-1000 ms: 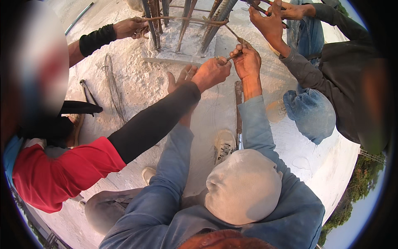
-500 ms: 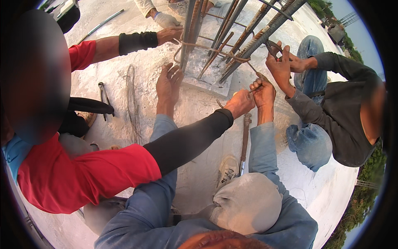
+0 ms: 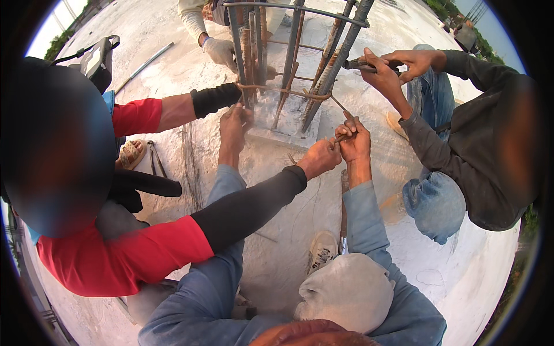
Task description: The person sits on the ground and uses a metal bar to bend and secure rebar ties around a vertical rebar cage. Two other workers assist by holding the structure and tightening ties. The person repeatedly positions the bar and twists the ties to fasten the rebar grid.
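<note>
A rusty steel stirrup (image 3: 283, 92) runs around the upright rebar (image 3: 287, 60) of a column cage. My right hand (image 3: 354, 141) is closed around the stirrup's loose bent end, right of the cage. Against its fingers presses a co-worker's hand (image 3: 320, 158) in a black sleeve, gripping the same dark metal piece. By the foot of the left bars, my left hand (image 3: 232, 134) has curled fingers; what they hold is hidden. At the right, another co-worker's hands (image 3: 388, 75) hold dark pliers (image 3: 362, 66) beside the cage.
A person in red crouches at my left. Loose tie wire (image 3: 190, 167) and pincers (image 3: 154, 158) lie on the concrete there. A long rusty-handled tool (image 3: 344, 216) lies near my shoe (image 3: 323, 249). Beyond the cage is a gloved hand (image 3: 220, 53); a metal pipe (image 3: 144, 67) lies far left.
My right hand and the co-worker's hand have shifted left and slightly down with the stirrup end. My left hand's fingers, spread before, are now curled. The pliers have swung up toward the rebar.
</note>
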`<state>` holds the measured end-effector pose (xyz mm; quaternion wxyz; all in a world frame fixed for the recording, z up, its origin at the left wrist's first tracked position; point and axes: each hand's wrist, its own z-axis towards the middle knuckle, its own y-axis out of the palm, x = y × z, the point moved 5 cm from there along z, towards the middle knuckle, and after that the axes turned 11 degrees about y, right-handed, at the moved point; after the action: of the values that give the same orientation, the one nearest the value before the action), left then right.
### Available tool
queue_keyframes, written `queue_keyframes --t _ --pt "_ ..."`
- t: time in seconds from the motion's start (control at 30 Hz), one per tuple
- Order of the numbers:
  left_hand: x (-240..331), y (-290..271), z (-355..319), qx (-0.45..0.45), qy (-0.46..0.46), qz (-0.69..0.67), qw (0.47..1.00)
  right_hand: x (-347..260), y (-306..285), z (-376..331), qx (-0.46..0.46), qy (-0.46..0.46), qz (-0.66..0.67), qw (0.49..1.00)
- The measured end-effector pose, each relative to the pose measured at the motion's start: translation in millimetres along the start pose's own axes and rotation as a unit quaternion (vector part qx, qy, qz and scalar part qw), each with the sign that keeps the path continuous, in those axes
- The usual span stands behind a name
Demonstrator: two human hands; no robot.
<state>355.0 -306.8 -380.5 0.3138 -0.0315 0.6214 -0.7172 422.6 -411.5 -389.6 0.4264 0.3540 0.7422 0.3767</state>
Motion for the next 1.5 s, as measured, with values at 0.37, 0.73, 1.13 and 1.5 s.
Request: queue_keyframes --t 0.37,0.73,1.13,1.5 --pt "-46.0 -29.6 -55.3 0.100 0.096 -0.091 0.986 28.7 26.0 -5.2 0.048 -0.028 -0.037 0.998" --pt "-74.2 35.5 -100.7 0.085 0.119 0.298 0.943 59.2 32.3 -29.9 0.061 -0.084 -0.130 0.986" --pt "-104.9 19.7 -136.7 0.057 0.084 0.033 0.994 57.5 40.7 -51.0 0.140 -0.096 -0.354 0.920" --pt "-48.2 -1.7 -83.1 -0.097 0.210 0.292 0.928 27.5 2.5 -38.7 0.126 -0.052 -0.382 0.914"
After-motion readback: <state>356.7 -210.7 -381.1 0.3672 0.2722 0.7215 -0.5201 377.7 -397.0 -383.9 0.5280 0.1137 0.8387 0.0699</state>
